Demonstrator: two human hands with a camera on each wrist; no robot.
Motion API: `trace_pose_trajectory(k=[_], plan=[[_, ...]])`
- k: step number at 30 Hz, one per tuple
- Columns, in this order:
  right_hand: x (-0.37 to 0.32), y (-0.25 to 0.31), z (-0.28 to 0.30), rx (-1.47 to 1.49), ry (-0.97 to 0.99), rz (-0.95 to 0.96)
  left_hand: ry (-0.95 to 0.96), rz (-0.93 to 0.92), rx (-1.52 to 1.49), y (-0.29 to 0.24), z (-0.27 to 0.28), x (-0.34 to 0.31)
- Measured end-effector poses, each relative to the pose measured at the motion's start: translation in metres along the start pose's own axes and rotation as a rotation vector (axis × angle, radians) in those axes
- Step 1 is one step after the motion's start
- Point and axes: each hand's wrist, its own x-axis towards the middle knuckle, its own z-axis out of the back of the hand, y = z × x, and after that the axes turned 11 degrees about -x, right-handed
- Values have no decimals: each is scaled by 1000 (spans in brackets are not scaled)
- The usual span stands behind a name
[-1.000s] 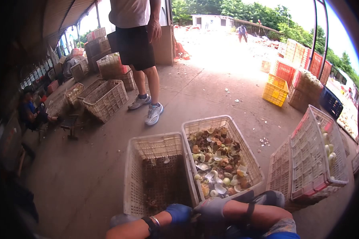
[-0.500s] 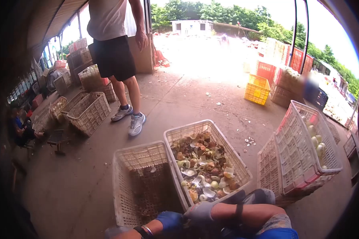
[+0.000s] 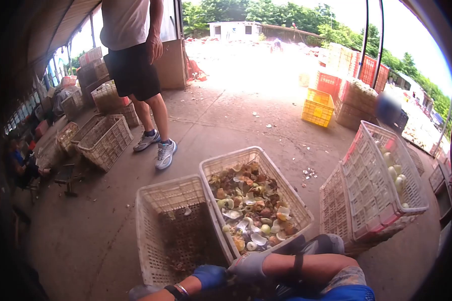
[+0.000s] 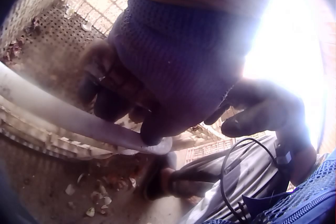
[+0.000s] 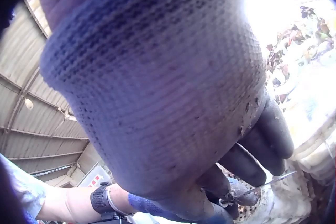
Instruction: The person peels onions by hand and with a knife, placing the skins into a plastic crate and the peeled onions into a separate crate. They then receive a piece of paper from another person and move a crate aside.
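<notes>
At my knees, on the left, stands the open crate [image 3: 165,195], a few pale scraps on its dark bottom, set close, I judge, so my arms need hardly stretch. My left hand [image 3: 210,277], in a blue glove, is beside its near rim; whether its fingers hold anything, I cannot tell. Against it works my right hand [image 3: 248,266] in a pale glove, fingers bent, seeming to pinch a thin blade [image 5: 268,183], its tip pointing out past them, probably to spare my palm. The crate of peelings [image 3: 284,184] sits just beside the open crate, likely to keep the peelings [image 3: 253,200] together; farther right, the stacked crates [image 3: 366,198] raise pale bulbs [image 3: 398,175] higher. Around me the floor [image 3: 85,220] is dull and dusty, strewn with bits; across it, left to right, are a seated person [image 3: 22,163], a standing person [image 3: 130,75] and a yellow crate [image 3: 317,108], with glaring daylight behind.
</notes>
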Motion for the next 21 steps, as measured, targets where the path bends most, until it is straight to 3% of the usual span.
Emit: trace_pose_trajectory(k=[21], plan=[[-16, 15, 24, 28, 51, -27, 24, 23, 14, 0, -2, 2]])
